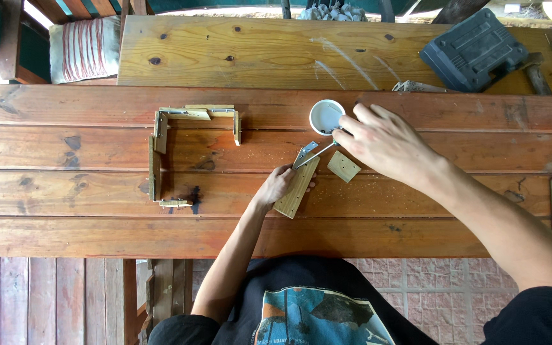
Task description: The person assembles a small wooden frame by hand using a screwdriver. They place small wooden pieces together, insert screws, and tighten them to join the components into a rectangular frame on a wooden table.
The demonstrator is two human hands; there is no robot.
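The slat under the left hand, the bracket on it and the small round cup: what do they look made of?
Slat: pale bare wood, grain visible. Bracket: likely metal, grey and shiny. Cup: probably white plastic, smooth; could be ceramic.

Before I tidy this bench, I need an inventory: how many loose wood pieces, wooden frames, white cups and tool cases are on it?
Loose wood pieces: 2, a strip under the left hand and a square block
Wooden frames: 1
White cups: 1
Tool cases: 1
Total: 5
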